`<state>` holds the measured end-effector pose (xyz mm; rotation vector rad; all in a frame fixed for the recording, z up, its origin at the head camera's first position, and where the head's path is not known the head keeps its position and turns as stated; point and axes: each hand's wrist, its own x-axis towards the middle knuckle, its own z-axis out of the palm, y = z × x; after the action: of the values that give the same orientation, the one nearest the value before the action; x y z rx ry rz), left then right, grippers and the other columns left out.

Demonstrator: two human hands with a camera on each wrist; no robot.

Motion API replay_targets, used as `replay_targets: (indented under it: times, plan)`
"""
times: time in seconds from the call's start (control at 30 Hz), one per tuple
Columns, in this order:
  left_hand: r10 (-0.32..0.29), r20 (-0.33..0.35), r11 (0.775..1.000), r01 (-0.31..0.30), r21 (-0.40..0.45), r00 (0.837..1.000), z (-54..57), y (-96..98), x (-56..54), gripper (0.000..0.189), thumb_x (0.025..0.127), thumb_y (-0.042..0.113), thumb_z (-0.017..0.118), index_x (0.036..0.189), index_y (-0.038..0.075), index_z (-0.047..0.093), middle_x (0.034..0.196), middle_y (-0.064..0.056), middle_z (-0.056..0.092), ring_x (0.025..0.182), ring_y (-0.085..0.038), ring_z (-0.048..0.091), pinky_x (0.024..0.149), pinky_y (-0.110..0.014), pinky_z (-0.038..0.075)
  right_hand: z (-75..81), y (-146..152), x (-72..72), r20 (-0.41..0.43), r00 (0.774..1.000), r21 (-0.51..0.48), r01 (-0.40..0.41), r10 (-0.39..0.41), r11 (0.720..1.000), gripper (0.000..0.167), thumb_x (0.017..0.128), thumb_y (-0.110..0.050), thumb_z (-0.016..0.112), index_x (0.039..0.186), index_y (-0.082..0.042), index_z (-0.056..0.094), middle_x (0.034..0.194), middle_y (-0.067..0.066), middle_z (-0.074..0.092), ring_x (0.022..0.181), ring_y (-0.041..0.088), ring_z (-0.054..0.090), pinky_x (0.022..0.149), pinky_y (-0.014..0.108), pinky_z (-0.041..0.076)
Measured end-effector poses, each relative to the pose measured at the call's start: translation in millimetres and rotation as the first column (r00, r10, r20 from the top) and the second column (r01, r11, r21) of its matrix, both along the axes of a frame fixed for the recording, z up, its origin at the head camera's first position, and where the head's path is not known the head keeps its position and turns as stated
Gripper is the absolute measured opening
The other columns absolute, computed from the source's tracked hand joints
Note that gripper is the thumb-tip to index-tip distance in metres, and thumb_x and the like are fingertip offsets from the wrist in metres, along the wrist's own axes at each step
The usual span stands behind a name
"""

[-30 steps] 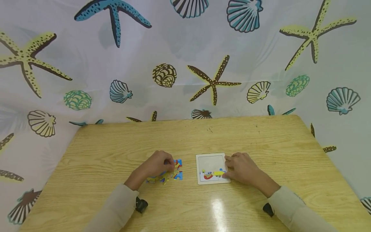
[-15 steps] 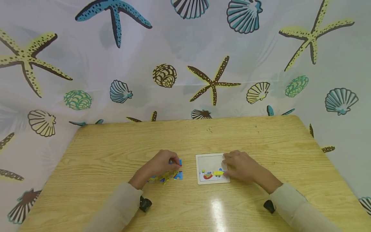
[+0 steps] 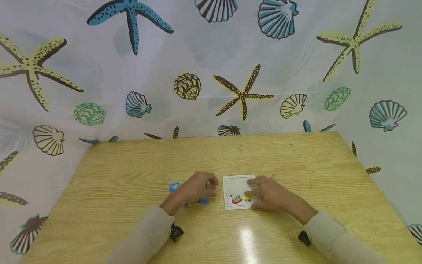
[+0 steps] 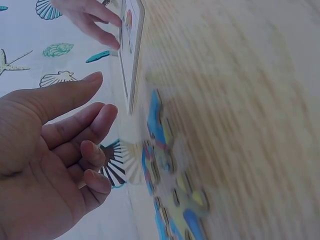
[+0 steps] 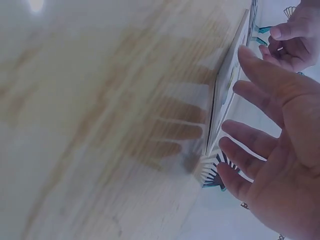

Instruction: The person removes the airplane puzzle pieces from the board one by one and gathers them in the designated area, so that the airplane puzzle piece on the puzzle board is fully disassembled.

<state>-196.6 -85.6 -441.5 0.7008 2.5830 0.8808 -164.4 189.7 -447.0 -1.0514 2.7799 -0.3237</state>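
My left hand (image 3: 199,186) hovers just left of a white square puzzle tray (image 3: 239,183). Its fingers bend loosely, and the left wrist view shows a gap between thumb and fingertips, with no piece visible there. Beneath that hand lie loose blue and yellow jigsaw pieces (image 4: 192,222), partly hidden in the head view; one blue piece (image 3: 174,186) shows at their left. My right hand (image 3: 268,193) reaches over the tray's right side with spread, fairly straight fingers, near a yellow piece (image 3: 248,197). A red piece (image 3: 236,201) lies in the tray's lower part.
Both the tray and the loose pieces lie on a wooden table (image 3: 148,157). Behind it hangs a pale cloth (image 3: 197,47) printed with shells and starfish. A black wrist device (image 3: 176,232) sits under the left cuff, another (image 3: 304,238) under the right.
My left hand has moved right, from over the loose pieces towards the tray, uncovering a blue piece at the left. My right hand has shifted slightly left over the tray.
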Motion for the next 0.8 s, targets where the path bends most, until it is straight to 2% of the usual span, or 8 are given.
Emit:
replay_targets:
  times: [0.17,0.3,0.57,0.8]
  plan:
    - [-0.042,-0.033,0.999,0.041,-0.027,0.999,-0.3,15.6,-0.7,0.026,0.08,0.014,0.076,0.102,0.005,0.065,0.089,-0.001,0.066,0.086,-0.015,0.061,0.081,-0.032,0.049,-0.5,0,-3.0,-0.012,1.0,0.017,-0.017,0.017,1.0,0.046,0.081,-0.04,0.072,0.12,-0.016,0.067,0.138,0.018,0.051,0.126,0.041,0.046,0.098,0.06,0.039]
    - [-0.06,-0.009,0.998,0.06,-0.036,0.998,-0.3,26.1,-0.6,0.028,0.079,0.014,0.077,0.103,0.004,0.065,0.09,-0.003,0.066,0.086,-0.016,0.06,0.081,-0.033,0.049,-1.5,1,-4.7,-0.011,1.0,0.017,-0.027,0.027,0.999,0.044,0.08,-0.041,0.072,0.118,-0.017,0.069,0.138,0.018,0.051,0.126,0.041,0.047,0.098,0.06,0.039]
    - [-0.045,0.043,0.998,0.047,-0.049,0.998,-0.1,39.1,2.5,0.031,0.077,0.013,0.079,0.103,0.004,0.065,0.091,-0.003,0.065,0.084,-0.016,0.056,0.079,-0.033,0.047,-3.7,1,-5.0,-0.025,0.998,0.018,-0.052,0.052,0.998,0.044,0.079,-0.041,0.073,0.116,-0.018,0.07,0.136,0.019,0.052,0.124,0.042,0.049,0.096,0.057,0.042]
    - [-0.057,0.026,0.996,0.058,-0.074,0.998,-3.8,44.4,4.6,0.034,0.073,0.014,0.081,0.101,0.004,0.065,0.088,-0.001,0.064,0.079,-0.012,0.054,0.075,-0.029,0.045,-4.3,0,-6.3,-0.03,0.998,0.016,-0.054,0.054,0.998,0.043,0.079,-0.04,0.073,0.115,-0.018,0.07,0.136,0.019,0.053,0.123,0.041,0.049,0.095,0.057,0.043]
